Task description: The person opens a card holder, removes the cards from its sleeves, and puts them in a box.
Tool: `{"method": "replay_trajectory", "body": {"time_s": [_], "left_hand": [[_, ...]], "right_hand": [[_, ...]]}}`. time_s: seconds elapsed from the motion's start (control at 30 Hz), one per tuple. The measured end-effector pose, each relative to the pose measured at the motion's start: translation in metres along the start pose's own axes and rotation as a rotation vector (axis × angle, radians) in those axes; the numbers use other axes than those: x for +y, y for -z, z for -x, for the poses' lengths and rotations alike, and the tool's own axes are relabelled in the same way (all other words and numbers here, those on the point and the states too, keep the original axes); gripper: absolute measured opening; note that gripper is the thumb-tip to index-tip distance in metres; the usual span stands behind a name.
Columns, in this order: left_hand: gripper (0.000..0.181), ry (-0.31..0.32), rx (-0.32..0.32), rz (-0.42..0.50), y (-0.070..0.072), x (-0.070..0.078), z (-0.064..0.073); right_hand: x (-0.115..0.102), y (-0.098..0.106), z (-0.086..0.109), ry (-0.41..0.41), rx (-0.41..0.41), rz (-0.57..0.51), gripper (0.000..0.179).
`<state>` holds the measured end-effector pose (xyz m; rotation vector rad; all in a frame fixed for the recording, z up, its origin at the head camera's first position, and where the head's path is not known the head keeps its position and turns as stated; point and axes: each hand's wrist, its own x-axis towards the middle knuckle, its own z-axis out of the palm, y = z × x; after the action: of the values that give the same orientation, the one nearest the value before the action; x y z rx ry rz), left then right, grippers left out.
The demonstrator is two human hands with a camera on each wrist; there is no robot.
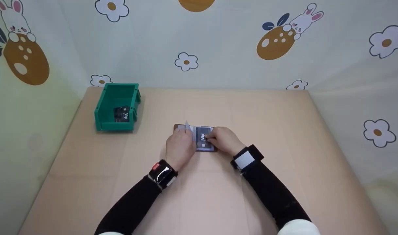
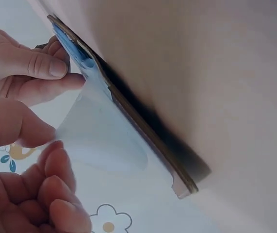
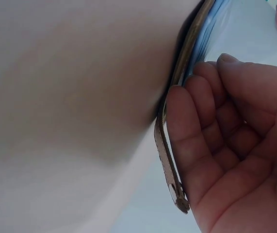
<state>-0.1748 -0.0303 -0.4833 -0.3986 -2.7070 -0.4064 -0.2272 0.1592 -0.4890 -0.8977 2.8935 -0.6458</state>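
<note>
A brown card holder [image 1: 215, 149] lies open on the table with its clear sleeves spread. My left hand [image 1: 181, 147] pinches a raised clear sleeve page [image 2: 102, 128] between thumb and fingers. Over the right half of the holder lies a black card [image 1: 202, 141] marked "Vip". My right hand [image 1: 225, 140] pinches at that card's right side with curled fingers, its thumb close to the index fingertip. In the right wrist view, the fingers rest along the holder's brown cover [image 3: 165, 155]. The fingertips partly hide the card, so its exact fit in the sleeve cannot be told.
A green bin [image 1: 115, 126] stands at the table's back left, with black "Vip" cards [image 1: 121, 114] inside. The beige table [image 1: 267, 114] ends at a patterned curtain [image 1: 225, 42] along the back and both sides.
</note>
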Motion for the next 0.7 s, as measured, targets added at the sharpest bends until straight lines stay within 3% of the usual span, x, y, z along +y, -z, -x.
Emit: {"method": "replay_trajectory", "body": {"time_s": [0.17,0.4,0.7], "left_hand": [[0.009,0.148,-0.074,0.1,0.006,-0.009,0.002],[0.026,0.289,-0.213,0.224,0.013,-0.026,0.0],[0.033,0.323,-0.29,0.184,0.011,-0.041,0.0]], "right_hand": [[0.0,-0.001,0.0,0.009,-0.003,0.003,0.016],[0.0,0.0,0.0,0.007,-0.006,0.011,0.017],[-0.001,0.001,0.0,-0.002,-0.017,0.001,0.018]]}}
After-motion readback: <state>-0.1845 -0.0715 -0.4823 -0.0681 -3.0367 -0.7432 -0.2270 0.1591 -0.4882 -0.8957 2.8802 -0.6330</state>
